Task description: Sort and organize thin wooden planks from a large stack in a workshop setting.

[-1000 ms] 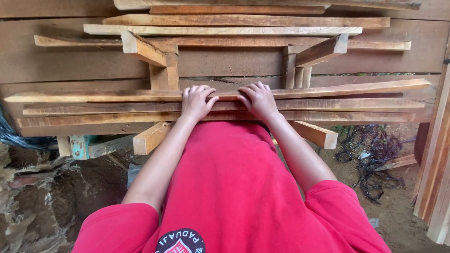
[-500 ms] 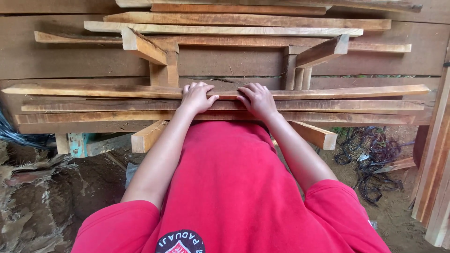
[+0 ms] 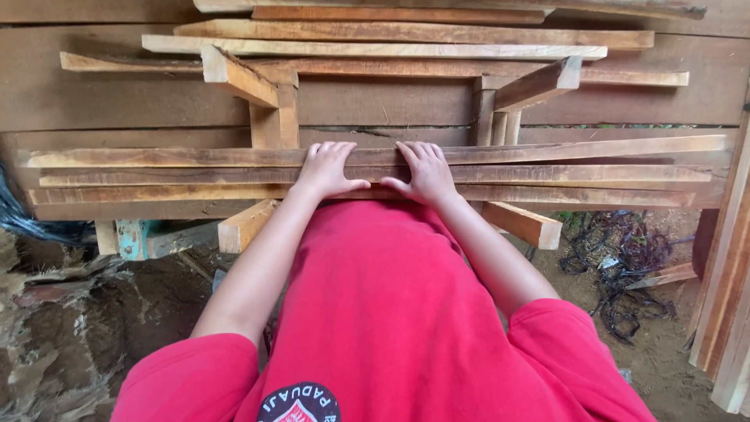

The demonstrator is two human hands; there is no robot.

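Both hands lay flat on a stack of long wooden planks (image 3: 547,173) that ran across the middle of the frame from the left edge to the right. The left hand (image 3: 326,169) rested palm down at centre frame, fingers stretched forward and held close together, thumb spread out toward the right; it pinched nothing. The right hand (image 3: 426,170) sat just beside it, also palm down with fingers extended over the planks and thumb angled toward the left, gripping nothing. The thumbs of the two hands were near each other but apart.

The planks lay on wooden cross-beams (image 3: 522,224) whose cut ends stuck out toward the bottom of the frame, one at lower left of the stack and one at lower right. Above, in the upper part of the frame, a second layer of thinner boards (image 3: 375,48) lay on a wooden frame with upright posts (image 3: 275,117).

A red shirt (image 3: 391,312) filled the lower centre. A tangle of dark wire (image 3: 625,266) lay on the dirt ground (image 3: 94,328) at right.
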